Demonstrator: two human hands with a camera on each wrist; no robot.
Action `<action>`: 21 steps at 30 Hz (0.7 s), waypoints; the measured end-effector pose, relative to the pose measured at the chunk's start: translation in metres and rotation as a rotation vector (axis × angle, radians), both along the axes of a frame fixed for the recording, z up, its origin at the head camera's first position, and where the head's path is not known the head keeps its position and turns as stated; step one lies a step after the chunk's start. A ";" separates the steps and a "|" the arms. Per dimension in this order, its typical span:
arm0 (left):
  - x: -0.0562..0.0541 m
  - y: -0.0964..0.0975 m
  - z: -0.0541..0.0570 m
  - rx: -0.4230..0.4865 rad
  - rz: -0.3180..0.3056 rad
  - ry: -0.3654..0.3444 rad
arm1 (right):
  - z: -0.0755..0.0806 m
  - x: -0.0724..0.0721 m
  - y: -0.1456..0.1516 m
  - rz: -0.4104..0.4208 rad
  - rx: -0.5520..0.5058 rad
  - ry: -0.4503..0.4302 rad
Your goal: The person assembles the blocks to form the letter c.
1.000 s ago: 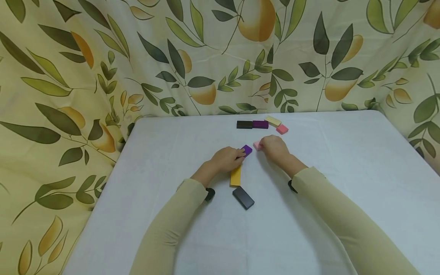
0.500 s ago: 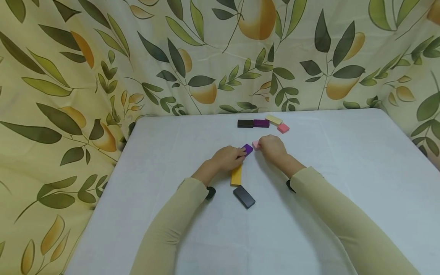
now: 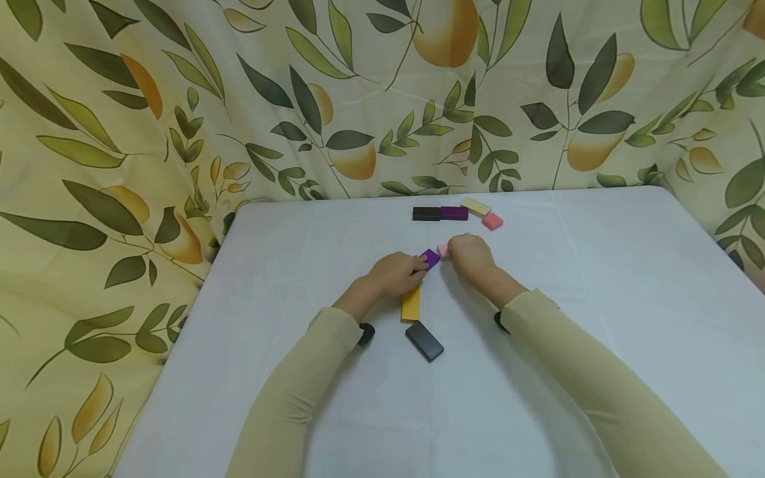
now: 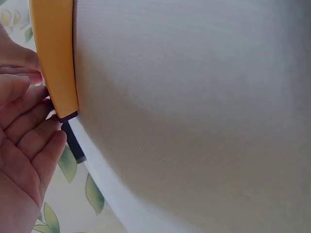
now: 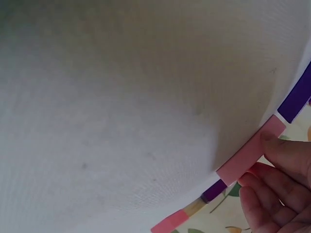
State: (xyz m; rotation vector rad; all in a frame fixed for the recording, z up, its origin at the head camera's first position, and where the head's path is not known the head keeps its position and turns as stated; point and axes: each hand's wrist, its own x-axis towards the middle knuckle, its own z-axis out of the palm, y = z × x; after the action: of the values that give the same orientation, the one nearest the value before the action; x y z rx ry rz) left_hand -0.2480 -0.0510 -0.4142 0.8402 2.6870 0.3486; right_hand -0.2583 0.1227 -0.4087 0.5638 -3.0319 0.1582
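My left hand (image 3: 392, 274) holds a purple block (image 3: 429, 259) near the table's middle, fingertips on its near side. A yellow block (image 3: 410, 305) extends from under that hand toward me; in the left wrist view the yellow block (image 4: 56, 53) partly covers the fingers. With thumb and fingers, my right hand (image 3: 472, 257) pinches a light pink block (image 5: 251, 149). Its end sits right by the corner of the purple block (image 5: 297, 92), a narrow gap showing in the right wrist view. A dark grey block (image 3: 425, 342) lies at the yellow block's near end, set at an angle.
Near the table's back edge, a black block (image 3: 426, 214) and a dark purple block (image 3: 454, 213) lie end to end. A cream block (image 3: 475, 207) and a coral block (image 3: 493, 222) continue that line to the right. Patterned cloth (image 3: 358, 99) hangs behind the white table (image 3: 287, 265).
My right hand has slid the light pink block slightly left, closer to the purple block. The left hand stays on the purple block.
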 end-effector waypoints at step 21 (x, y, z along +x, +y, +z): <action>0.002 0.001 0.000 -0.001 0.011 0.005 | -0.003 0.001 -0.005 -0.051 0.035 -0.016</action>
State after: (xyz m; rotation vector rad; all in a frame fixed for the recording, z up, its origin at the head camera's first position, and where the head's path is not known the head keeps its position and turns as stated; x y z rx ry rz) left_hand -0.2463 -0.0505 -0.4144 0.8274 2.6975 0.3473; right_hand -0.2577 0.1176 -0.4113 0.4888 -3.0665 0.1079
